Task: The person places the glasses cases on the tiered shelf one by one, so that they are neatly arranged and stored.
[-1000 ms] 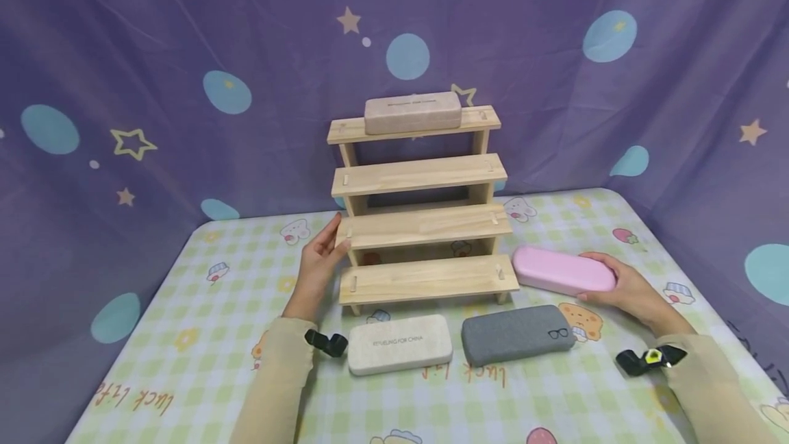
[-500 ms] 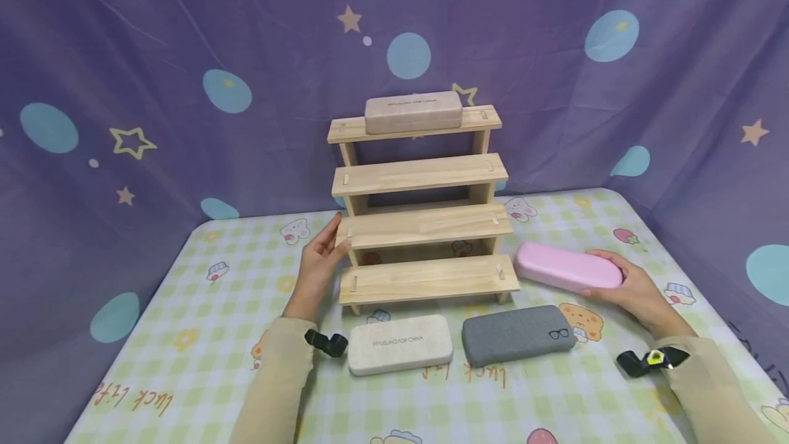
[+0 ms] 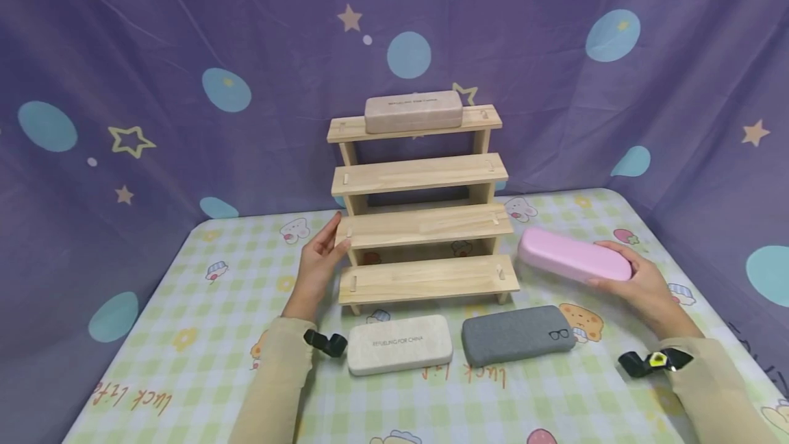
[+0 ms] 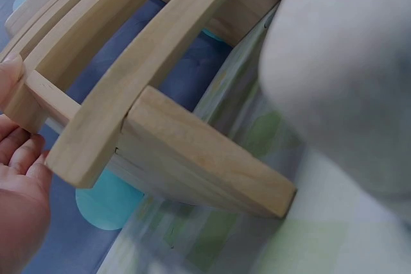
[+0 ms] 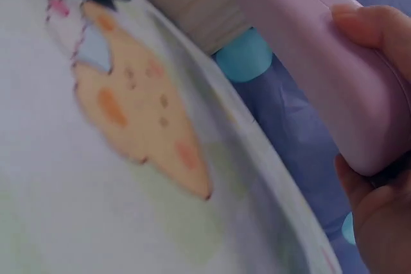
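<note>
A pink glasses case (image 3: 573, 255) is gripped at its right end by my right hand (image 3: 637, 283), tilted with its left end further back, beside the right side of a stepped wooden shelf (image 3: 428, 279). In the right wrist view the thumb lies along the pink case (image 5: 308, 49), which shows raised off the tablecloth. My left hand (image 3: 317, 266) holds the shelf's left end at the second step from the bottom. The left wrist view shows that thumb (image 4: 9, 72) on the board's end, with the fingers curled below it.
On the top step sits a beige-pink glasses case (image 3: 413, 114). In front of the shelf lie a cream glasses case (image 3: 401, 355) with printed lettering and a grey one (image 3: 511, 338) with a spectacles mark. A checked tablecloth (image 3: 203, 334) covers the table; a purple curtain (image 3: 296, 33) hangs behind.
The right hand has lifted the pink glasses case off the tablecloth, moving it slightly right and up. The left hand and the shelf have stayed in place.
</note>
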`<move>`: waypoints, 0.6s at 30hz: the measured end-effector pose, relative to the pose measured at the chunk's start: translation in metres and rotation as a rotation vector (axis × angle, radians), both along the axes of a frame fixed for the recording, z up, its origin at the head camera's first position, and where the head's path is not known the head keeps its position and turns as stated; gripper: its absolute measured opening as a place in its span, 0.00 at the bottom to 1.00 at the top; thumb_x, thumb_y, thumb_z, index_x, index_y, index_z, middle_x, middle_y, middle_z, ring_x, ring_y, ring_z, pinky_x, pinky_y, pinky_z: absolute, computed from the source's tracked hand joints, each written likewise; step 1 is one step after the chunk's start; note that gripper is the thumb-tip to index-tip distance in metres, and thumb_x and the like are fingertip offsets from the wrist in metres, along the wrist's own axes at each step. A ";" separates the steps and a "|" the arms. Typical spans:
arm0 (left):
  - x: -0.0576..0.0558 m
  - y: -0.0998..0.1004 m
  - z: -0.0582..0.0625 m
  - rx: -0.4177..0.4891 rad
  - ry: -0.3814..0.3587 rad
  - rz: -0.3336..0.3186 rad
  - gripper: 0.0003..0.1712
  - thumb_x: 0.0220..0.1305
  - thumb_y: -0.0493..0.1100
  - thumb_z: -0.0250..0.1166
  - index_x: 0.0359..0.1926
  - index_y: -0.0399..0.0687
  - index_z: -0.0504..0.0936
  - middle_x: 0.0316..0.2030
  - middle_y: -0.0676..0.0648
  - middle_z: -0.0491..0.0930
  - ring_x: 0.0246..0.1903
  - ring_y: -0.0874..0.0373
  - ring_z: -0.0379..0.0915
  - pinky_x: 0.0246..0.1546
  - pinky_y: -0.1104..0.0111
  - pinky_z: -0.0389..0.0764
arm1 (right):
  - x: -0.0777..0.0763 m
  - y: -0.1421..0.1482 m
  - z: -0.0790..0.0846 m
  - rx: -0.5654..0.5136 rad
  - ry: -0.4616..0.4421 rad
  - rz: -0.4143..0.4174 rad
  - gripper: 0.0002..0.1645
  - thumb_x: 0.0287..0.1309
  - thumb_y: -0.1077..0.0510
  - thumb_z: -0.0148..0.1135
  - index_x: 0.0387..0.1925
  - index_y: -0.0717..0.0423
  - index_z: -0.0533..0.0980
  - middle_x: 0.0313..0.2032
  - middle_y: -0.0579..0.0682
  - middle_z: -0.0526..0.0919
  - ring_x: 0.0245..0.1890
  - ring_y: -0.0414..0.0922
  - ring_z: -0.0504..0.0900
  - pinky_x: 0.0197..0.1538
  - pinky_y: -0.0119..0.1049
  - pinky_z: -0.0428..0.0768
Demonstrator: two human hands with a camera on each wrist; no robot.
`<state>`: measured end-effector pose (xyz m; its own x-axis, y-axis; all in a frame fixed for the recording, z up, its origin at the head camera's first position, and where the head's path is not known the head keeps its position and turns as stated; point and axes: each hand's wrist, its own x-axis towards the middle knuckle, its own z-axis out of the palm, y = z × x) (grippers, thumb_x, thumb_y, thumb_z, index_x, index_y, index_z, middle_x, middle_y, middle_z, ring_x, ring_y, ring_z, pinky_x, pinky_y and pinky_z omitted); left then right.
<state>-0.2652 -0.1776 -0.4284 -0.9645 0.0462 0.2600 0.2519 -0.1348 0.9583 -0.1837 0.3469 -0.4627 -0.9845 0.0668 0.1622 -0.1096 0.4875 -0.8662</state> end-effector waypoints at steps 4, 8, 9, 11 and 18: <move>0.000 0.000 0.000 -0.009 0.000 0.004 0.34 0.62 0.29 0.60 0.68 0.35 0.60 0.68 0.36 0.57 0.67 0.50 0.58 0.61 0.75 0.67 | 0.002 -0.003 0.008 -0.025 0.024 0.014 0.41 0.47 0.62 0.72 0.64 0.48 0.67 0.51 0.30 0.70 0.45 0.33 0.67 0.41 0.16 0.67; 0.000 0.000 -0.001 -0.007 -0.001 0.007 0.34 0.62 0.29 0.60 0.68 0.35 0.60 0.68 0.35 0.57 0.67 0.51 0.58 0.62 0.75 0.67 | 0.003 -0.008 0.014 -0.052 0.040 0.015 0.41 0.46 0.65 0.72 0.64 0.49 0.68 0.49 0.28 0.71 0.44 0.31 0.69 0.41 0.16 0.69; 0.000 0.000 -0.001 -0.004 -0.001 0.007 0.34 0.62 0.29 0.60 0.68 0.35 0.60 0.68 0.35 0.57 0.67 0.51 0.57 0.62 0.75 0.67 | 0.003 -0.009 0.016 -0.059 0.050 0.018 0.41 0.45 0.66 0.71 0.63 0.49 0.68 0.48 0.28 0.72 0.44 0.30 0.70 0.41 0.16 0.70; 0.000 0.000 -0.001 -0.001 -0.001 0.007 0.34 0.62 0.29 0.60 0.68 0.35 0.60 0.68 0.34 0.56 0.67 0.51 0.57 0.62 0.75 0.67 | 0.004 -0.012 0.020 -0.059 0.085 0.023 0.40 0.45 0.67 0.71 0.62 0.50 0.69 0.47 0.28 0.73 0.43 0.30 0.71 0.41 0.15 0.70; -0.001 0.000 -0.002 -0.003 -0.003 0.006 0.34 0.62 0.29 0.60 0.68 0.35 0.60 0.68 0.38 0.58 0.67 0.51 0.57 0.61 0.75 0.67 | 0.009 -0.019 0.037 -0.108 0.148 0.006 0.39 0.43 0.71 0.70 0.60 0.53 0.71 0.46 0.30 0.76 0.41 0.31 0.73 0.39 0.16 0.72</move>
<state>-0.2658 -0.1779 -0.4300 -0.9655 0.0413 0.2572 0.2500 -0.1308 0.9594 -0.1746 0.3275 -0.4255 -0.9507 0.0858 0.2979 -0.2428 0.3914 -0.8876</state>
